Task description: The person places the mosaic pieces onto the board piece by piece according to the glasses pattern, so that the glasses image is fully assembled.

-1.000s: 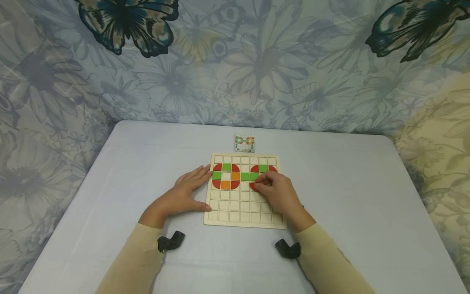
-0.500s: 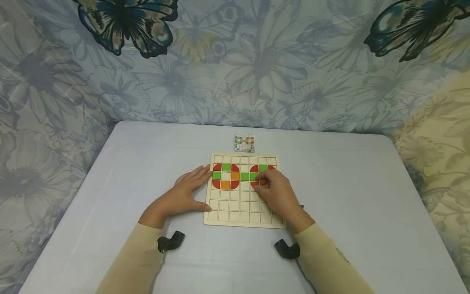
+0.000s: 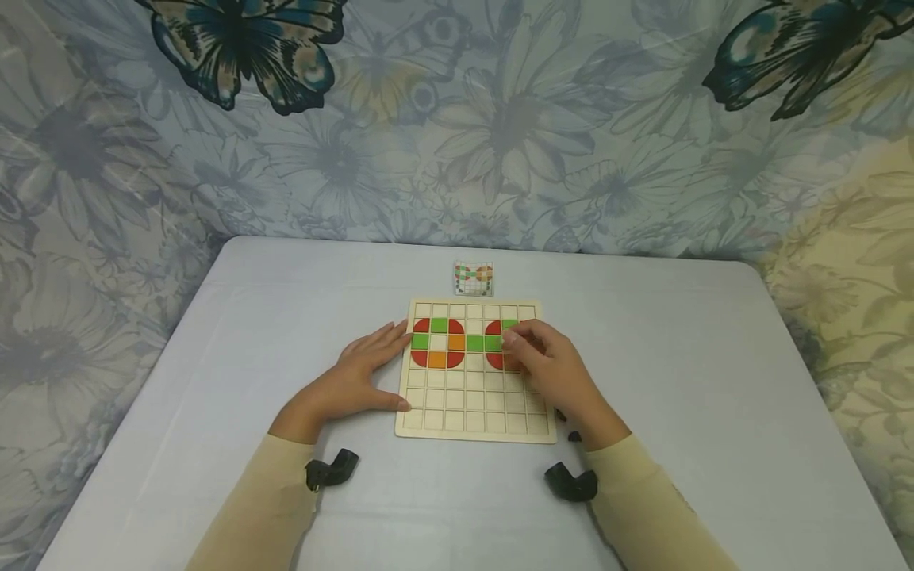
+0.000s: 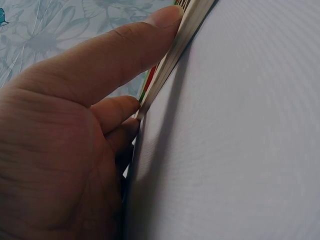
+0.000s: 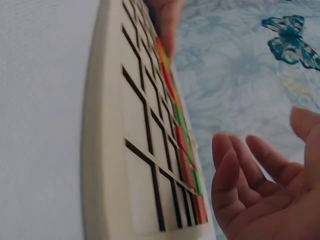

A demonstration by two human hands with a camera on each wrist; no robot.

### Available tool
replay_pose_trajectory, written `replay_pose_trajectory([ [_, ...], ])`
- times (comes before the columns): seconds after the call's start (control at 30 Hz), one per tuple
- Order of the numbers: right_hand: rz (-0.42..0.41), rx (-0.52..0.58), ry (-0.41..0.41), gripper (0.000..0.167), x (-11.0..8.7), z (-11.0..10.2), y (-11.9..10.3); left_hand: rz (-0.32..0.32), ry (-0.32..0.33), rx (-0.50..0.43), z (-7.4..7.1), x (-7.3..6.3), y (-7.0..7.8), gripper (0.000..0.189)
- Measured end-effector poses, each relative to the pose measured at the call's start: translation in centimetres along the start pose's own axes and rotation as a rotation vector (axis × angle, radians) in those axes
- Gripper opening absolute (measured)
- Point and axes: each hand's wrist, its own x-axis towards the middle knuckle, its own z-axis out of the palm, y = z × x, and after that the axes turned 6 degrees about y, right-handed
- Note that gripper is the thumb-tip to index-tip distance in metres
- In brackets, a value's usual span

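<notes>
A pale wooden grid board (image 3: 464,406) lies in front of me, partly filled with coloured tiles. On its left, red rounded corners (image 3: 421,359) with green and orange squares make a ring, and green squares (image 3: 474,343) lead right to a second group. My left hand (image 3: 353,381) spreads along the board's left side, thumb on the near part of its edge and fingertips at the far part. Over the right group hovers my right hand (image 3: 557,369), hiding part of it beside a red corner tile (image 3: 494,361). In the right wrist view its fingers (image 5: 227,170) curl loosely, thumb apart, nothing between.
A small pattern card (image 3: 474,279) showing a similar coloured design lies just beyond the board. White cloth covers the table (image 3: 286,277), with a flowered, butterfly-printed backdrop (image 3: 500,143) behind. Black wrist mounts (image 3: 571,482) sit on both sleeves.
The red corner tile at the right group's lower left has settled into its cell. My right hand has let it go and drawn slightly right. The left hand stays put.
</notes>
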Motion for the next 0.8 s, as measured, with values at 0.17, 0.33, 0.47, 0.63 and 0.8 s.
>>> replay_pose_trajectory([
  [0.17,-0.016,0.153,-0.063,0.055,-0.5,-2.1,-0.2,-0.004,0.0,0.003,0.0,0.0,0.0,0.116],
  [0.33,-0.051,0.228,-0.091,0.069,-1.6,-4.4,0.5,0.002,0.003,0.002,0.0,0.0,0.0,0.117],
  [0.47,-0.07,0.301,-0.099,0.069,-2.6,-6.1,1.4,0.003,0.006,-0.002,0.0,0.0,-0.1,0.117],
  [0.63,-0.067,0.349,-0.085,0.06,-4.0,-8.2,2.8,0.003,0.005,-0.006,0.1,0.0,-0.2,0.117],
  [0.8,-0.077,0.384,-0.087,0.061,-5.3,-10.2,4.4,0.0,0.003,-0.012,0.1,0.0,-0.1,0.116],
])
